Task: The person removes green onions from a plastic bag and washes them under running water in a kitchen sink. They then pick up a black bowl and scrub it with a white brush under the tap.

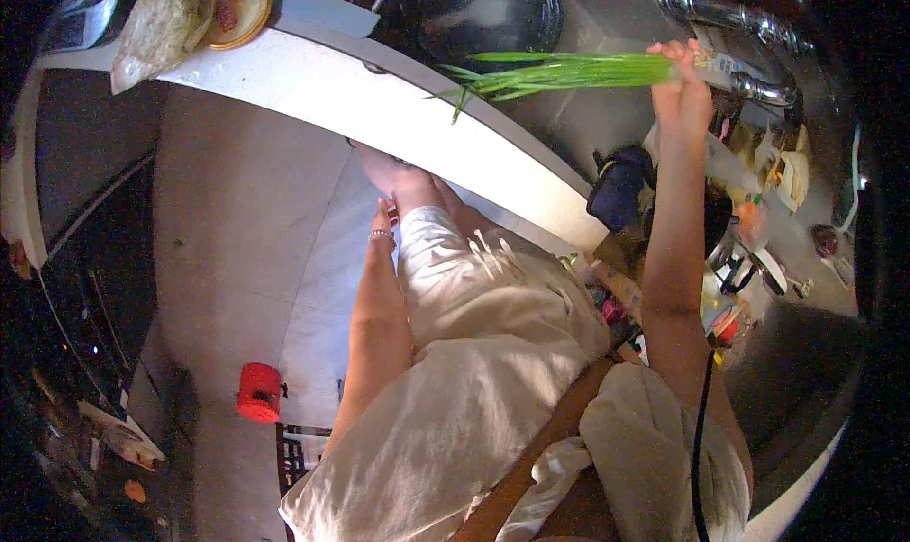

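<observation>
My right hand (680, 73) is raised at the upper right, closed around the pale ends of a bunch of long green stalks (583, 71) that look like scallions or chives. The bunch points left, and its loose tips cross over the edge of a white counter (320, 87). My left hand (386, 214) hangs low beside my thigh, just below a beaded bracelet. Its fingers are partly hidden against the leg, and nothing can be made out in them.
On the counter's left end lie a crumpled plastic bag (153, 34) and a gold-rimmed round lid (242, 12). A large black round vessel (490, 12) stands beyond. Chrome pipes (764, 91) and clutter fill the right side. A red container (259, 393) is on the floor.
</observation>
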The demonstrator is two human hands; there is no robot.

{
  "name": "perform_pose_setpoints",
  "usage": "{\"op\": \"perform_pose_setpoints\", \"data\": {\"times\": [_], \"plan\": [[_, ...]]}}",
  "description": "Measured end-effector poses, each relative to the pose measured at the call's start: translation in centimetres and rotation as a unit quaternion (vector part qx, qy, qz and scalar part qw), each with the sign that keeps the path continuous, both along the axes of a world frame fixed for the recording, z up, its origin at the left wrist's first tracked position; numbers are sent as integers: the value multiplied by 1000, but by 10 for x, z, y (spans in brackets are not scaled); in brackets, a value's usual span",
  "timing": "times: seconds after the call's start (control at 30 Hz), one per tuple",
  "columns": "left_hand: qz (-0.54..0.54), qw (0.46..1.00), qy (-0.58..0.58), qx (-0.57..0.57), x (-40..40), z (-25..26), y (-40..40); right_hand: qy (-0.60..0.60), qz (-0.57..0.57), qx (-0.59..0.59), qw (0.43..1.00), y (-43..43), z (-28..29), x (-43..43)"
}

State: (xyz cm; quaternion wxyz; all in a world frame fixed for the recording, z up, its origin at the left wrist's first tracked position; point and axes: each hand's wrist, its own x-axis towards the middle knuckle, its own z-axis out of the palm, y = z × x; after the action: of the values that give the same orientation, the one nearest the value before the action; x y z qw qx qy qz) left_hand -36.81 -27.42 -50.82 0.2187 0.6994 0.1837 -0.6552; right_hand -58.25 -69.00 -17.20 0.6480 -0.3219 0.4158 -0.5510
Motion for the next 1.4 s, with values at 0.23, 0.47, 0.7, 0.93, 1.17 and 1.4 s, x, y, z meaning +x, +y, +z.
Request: {"op": "perform_pose_setpoints", "data": {"times": [0.23, 0.47, 0.7, 0.93, 1.17, 1.4], "plan": [[-237, 966, 32, -94, 11, -52, 42, 21, -100, 48, 994, -6, 3, -17], [-13, 998, 35, -43, 5, -36, 15, -260, 117, 80, 955, -21, 16, -56], [-310, 946, 65, -61, 65, 31, -4, -268, 16, 59, 962, 1, 36, -32], [-463, 823, 51, -326, 159, 297, -180, -91, -166, -16, 982, 15, 13, 28], [-455, 402, -382, -696, 26, 443, -362, -201, -317, 110, 920, 12, 49, 71], [-593, 397, -382, -587, -43, 372, -396, -266, -284, 108, 915, 13, 48, 61]]}}
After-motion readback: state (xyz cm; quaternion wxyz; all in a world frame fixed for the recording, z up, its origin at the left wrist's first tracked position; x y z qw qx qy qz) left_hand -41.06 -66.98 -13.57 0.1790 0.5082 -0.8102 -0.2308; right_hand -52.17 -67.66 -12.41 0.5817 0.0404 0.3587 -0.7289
